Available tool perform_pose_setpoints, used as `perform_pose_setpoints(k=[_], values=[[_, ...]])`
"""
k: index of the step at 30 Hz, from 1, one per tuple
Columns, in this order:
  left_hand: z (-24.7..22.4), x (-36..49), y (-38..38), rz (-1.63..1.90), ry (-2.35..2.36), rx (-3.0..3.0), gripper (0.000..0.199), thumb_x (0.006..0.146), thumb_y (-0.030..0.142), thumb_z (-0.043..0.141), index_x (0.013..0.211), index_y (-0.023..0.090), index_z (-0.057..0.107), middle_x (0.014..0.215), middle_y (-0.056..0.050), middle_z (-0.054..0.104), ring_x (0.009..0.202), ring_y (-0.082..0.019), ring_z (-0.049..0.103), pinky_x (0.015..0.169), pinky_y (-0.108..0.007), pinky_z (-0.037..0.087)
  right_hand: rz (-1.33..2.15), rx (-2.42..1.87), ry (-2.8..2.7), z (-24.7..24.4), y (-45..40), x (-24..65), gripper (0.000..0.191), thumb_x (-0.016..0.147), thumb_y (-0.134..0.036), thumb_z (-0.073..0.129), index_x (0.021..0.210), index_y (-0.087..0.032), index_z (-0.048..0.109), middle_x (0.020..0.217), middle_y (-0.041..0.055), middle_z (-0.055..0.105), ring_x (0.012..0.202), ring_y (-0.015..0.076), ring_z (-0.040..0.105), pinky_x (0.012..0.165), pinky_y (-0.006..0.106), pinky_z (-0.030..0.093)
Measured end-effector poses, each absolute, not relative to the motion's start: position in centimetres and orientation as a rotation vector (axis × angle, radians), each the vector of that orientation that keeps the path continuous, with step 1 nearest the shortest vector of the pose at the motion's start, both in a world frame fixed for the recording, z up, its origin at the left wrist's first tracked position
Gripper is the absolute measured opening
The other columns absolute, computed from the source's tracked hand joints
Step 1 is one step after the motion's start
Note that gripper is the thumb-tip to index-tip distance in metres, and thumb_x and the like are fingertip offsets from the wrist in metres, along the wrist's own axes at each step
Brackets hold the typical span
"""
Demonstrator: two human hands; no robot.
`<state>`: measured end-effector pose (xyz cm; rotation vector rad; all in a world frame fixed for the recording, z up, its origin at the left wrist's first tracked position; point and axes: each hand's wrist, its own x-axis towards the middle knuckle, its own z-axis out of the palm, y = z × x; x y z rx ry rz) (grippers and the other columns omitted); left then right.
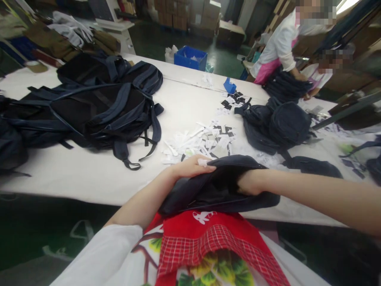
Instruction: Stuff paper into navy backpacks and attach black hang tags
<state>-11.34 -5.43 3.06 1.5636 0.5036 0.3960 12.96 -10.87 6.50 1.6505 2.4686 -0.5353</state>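
A dark navy bag lies open at the table's front edge, against the red apron. My left hand is on the bag's upper left rim, its fingers closed on the fabric, with a small white piece at the fingertips. Into the bag's dark opening reaches my right hand; its fingers are hidden inside. Just beyond the bag is a scatter of white and black paper tags.
Navy backpacks are piled on the white table at the left. More navy bags lie at the right. Behind the table is a blue bin. Two people handle dark bags at the back right.
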Motion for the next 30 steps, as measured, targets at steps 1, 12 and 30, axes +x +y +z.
perform_pose_setpoints(k=[1, 12, 30], values=[[2.9, -11.7, -5.3, 0.385, 0.518, 1.556, 0.038, 0.084, 0.049, 0.059, 0.071, 0.014, 0.054, 0.06, 0.005, 0.043, 0.053, -0.008, 0.038, 0.048, -0.021, 0.031, -0.616, 1.533, 2.428, 8.2, -10.6, 13.9, 0.019, 0.073, -0.031, 0.073, 0.057, -0.024, 0.068, 0.057, 0.0002, 0.067, 0.049, 0.0145, 0.058, 0.054, 0.027, 0.046], [4.3, -16.2, -4.4, 0.294, 0.508, 1.843, 0.037, 0.084, 0.048, 0.062, 0.095, 0.013, 0.069, 0.088, -0.005, 0.068, 0.076, -0.015, 0.059, 0.063, -0.02, 0.046, -0.883, 2.397, 2.115, 10.7, -8.8, 23.7, 0.043, 0.082, -0.057, 0.055, 0.105, -0.023, 0.071, 0.105, 0.0082, 0.074, 0.095, 0.0283, 0.068, 0.087, 0.041, 0.053], [15.7, -14.7, -5.2, 0.207, 0.631, 2.432, 0.018, 0.077, 0.022, 0.062, 0.09, 0.024, 0.074, 0.084, -0.003, 0.072, 0.074, -0.016, 0.06, 0.072, -0.026, 0.043, -1.343, 2.283, 2.85, 8.5, -13.9, 10.7, 0.046, 0.099, -0.052, 0.028, 0.103, -0.023, 0.064, 0.097, 0.0051, 0.069, 0.098, 0.023, 0.063, 0.087, 0.036, 0.047]])
